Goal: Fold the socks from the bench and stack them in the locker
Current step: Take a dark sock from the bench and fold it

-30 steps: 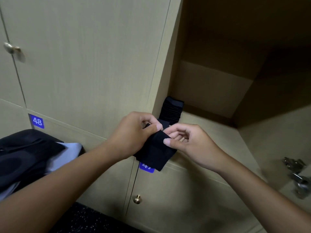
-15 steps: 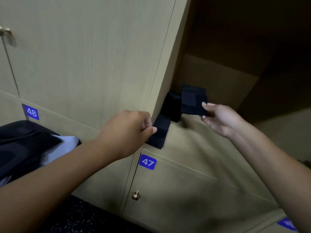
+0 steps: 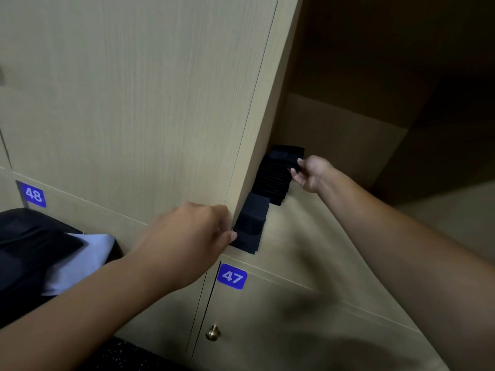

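Sock (image 3: pixel 286 156) pinched atop stack (image 3: pixel 272 180), right hand (image 3: pixel 310 172) outstretched.

The right hand (image 3: pixel 310 172) pinches a folded black sock (image 3: pixel 286 155) on top of the stack of socks (image 3: pixel 272 183) inside the open locker (image 3: pixel 348 145). Nearer, just below that grip, the left hand (image 3: pixel 187 236) holds another dark sock (image 3: pixel 250 223) at the locker's front edge.

Pale beige wood-grain locker (image 3: pixel 139 103), black socks (image 3: pixel 276 178) stacked inside, another black sock (image 3: pixel 251 223) at its edge, blue number labels (image 3: pixel 232 276) with white digits, a brass knob (image 3: pixel 213 332), black-and-white fabric (image 3: pixel 53 253) at left.
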Tool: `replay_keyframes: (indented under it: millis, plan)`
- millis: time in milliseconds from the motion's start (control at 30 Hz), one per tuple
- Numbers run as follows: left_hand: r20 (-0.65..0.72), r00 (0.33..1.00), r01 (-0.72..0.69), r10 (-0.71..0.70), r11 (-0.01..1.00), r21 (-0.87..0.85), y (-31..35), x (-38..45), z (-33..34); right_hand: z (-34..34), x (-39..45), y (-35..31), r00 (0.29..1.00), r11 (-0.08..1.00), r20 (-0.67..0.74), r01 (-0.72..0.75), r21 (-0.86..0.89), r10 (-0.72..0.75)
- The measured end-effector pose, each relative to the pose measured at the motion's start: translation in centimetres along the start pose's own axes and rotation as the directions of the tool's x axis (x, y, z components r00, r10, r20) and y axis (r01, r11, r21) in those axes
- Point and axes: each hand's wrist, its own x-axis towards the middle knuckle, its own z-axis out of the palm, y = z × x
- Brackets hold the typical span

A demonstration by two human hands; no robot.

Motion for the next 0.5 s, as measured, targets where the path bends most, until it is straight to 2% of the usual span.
replay_keyframes:
  millis: [100, 233, 367, 500]
  plan:
    - [-0.002, 1.0, -0.01, 0.01, 1.0, 0.008, -0.3, -0.1, 0.1, 0.3, 0.4, -0.1, 1.0, 0.999, 0.014, -0.009, 0.034, 0.008]
    - [-0.002, 1.0, -0.02, 0.02, 1.0, 0.005, -0.4, 0.0, 0.3, 0.2, 0.4, 0.2, 1.0, 1.0, -0.008, 0.015, -0.018, -0.016]
    - [-0.003, 1.0, -0.027, 0.027, 1.0, 0.015, -0.6, -0.1, 0.3, -0.3, 0.6, 0.2, 0.986, 0.956, -0.087, 0.113, -0.272, -0.141]
    - [0.0, 1.0, -0.019, 0.019, 1.0, 0.012, -0.9, -0.3, 0.1, -0.9, 1.4, 0.4, 0.949, 0.777, -0.093, 0.186, -0.602, -0.3]
